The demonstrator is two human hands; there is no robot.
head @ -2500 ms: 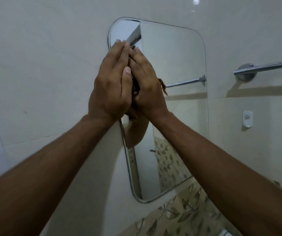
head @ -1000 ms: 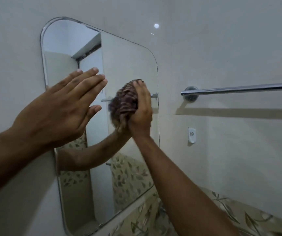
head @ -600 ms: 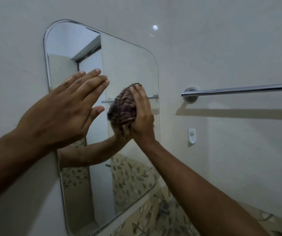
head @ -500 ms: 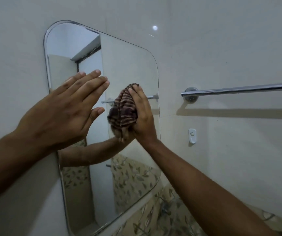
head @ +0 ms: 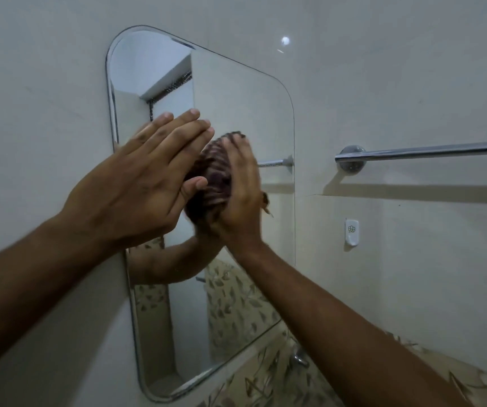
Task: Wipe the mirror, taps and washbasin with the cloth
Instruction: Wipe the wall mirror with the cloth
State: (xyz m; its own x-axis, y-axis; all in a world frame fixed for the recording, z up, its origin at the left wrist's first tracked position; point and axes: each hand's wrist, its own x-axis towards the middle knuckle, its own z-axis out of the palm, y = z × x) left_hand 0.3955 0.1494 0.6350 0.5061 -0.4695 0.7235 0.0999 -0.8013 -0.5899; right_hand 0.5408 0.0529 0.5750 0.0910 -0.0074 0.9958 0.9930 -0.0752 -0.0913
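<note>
Cloth, striped in dark and pale bands and bunched into a wad, lies against the glass of the mirror near its middle, in the head view. The right hand holds it there: the fingers reach up over the wad's right side and top, and the palm covers its lower part. A small dark corner of the fabric pokes out to the right of this hand. The left hand is flat, fingers straight and close together, pointing up and to the right. It lies just beside the wad on the left, its thumb touching the fabric; whether its palm meets the glass cannot be told.

The mirror is a tall pane with rounded corners, fixed to a pale wall. It reflects a forearm, leaf-patterned tiles and a metal bar. To the right a chrome rail runs along the wall, well apart from the hands. Below the rail sits a small white hook. A chrome tap shows between the mirror's lower edge and the right forearm, against leaf-patterned tiles.
</note>
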